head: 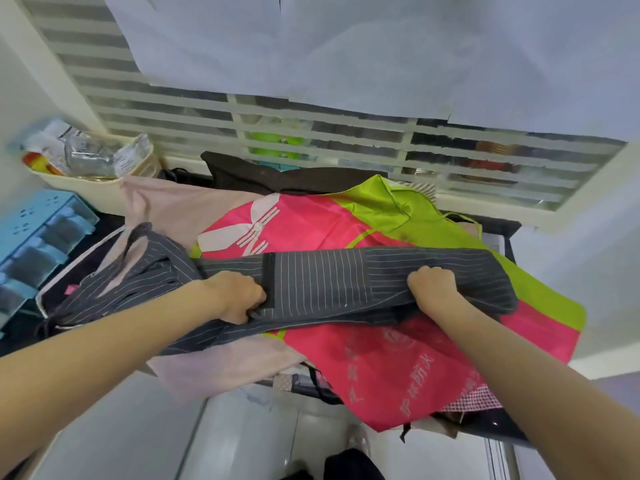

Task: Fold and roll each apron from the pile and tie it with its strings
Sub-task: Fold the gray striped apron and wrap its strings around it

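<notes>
— Left hand (239, 296) and right hand (433, 289), what are they doing at the counter?

— Both are curled tight into the dark pinstriped apron (318, 284), gripping its near edge. That apron is folded into a long band lying across the top of the pile, left hand near the middle of the band, right hand toward its right end. The loose, unfolded part of it bunches off to the left.

— And beneath it?

— A pink and lime-green apron (381, 362) with white printed characters, spread flat and hanging over the front edge. Under that, a pale pink apron (221, 368) shows at the left and near side, and a dark brown cloth (277, 176) lies at the back by the window.

— Anything else on view?

— A cream basket (86, 188) of clutter at the far left, holding a clear glass jar (86, 157), with a blue plastic organiser (38, 237) just in front of it. Striped blinds (173, 109) cover the window behind.
</notes>
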A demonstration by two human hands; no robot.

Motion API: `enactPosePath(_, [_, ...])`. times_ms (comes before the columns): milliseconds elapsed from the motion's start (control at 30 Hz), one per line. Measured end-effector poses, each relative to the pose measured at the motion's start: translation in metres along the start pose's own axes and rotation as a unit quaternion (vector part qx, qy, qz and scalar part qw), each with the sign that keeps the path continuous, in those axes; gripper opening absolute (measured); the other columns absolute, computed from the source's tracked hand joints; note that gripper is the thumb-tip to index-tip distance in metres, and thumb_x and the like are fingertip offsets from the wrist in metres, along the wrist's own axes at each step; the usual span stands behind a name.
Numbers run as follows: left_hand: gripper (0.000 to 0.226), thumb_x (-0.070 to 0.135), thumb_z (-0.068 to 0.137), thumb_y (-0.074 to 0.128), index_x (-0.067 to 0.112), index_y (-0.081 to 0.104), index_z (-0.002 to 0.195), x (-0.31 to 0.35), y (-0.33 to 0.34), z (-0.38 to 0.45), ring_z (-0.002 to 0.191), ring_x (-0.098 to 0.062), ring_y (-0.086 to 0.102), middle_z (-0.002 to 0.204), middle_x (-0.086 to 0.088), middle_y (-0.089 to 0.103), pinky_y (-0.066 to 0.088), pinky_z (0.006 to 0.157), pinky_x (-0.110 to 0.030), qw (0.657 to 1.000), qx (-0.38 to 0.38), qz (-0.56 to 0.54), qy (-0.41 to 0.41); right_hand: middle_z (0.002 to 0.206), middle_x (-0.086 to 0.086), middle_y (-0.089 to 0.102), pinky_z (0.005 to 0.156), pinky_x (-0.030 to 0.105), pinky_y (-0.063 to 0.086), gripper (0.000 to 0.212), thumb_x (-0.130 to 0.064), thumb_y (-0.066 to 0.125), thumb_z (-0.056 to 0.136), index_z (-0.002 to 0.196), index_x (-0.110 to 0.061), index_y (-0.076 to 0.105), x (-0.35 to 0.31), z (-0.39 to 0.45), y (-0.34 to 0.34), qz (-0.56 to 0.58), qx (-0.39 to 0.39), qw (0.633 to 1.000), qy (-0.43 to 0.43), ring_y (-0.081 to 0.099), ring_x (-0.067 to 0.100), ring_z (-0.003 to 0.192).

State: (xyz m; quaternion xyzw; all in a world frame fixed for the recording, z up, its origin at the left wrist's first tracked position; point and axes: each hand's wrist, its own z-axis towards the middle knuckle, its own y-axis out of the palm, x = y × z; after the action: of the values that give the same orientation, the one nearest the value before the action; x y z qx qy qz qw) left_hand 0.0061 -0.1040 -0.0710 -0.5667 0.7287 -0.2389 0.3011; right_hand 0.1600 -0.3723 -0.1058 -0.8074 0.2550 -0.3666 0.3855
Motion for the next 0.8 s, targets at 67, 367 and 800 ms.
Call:
enactPosePath(67, [0.012,0.028,0.087,0.054,0.021,0.045,0.085,0.0,0.006,-0.002,0.08,-0.018,0.051,0.088,0.001,0.056,0.044,0.073,-0.032,0.997,0.05,-0.058,0.022,0.126,0.009,0.052,0.091,0.034,0.043,0.036,-0.008,0.055,0.09,0.126,-0.01,0.051,-0.003,0.0,0.008,0.004,0.025,1.0,0.018,0.052,0.029,0.117])
enactPosePath(367, [0.033,0.039,0.081,0.065,0.022,0.036,0.082,0.001,0.027,0.001,0.073,-0.014,0.045,0.081,0.009,0.044,0.037,0.064,-0.03,0.986,0.085,-0.128,0.07,0.146,0.015,0.017,0.103,0.051,0.036,0.078,-0.03,0.064,0.084,0.143,-0.009,0.018,-0.007,0.007,0.007,0.137,-0.175,0.975,-0.008,0.028,0.04,0.133])
enactPosePath(800, [0.028,0.013,0.089,0.055,0.02,0.06,0.115,-0.128,-0.034,-0.034,0.102,-0.027,0.062,0.11,-0.003,0.063,0.052,0.074,-0.038,0.91,0.257,0.114,-0.305,0.126,0.007,0.058,0.088,0.036,0.046,0.03,-0.006,0.04,0.096,0.123,-0.012,0.053,-0.005,-0.01,-0.045,0.021,0.14,0.988,-0.064,0.055,0.027,0.118])
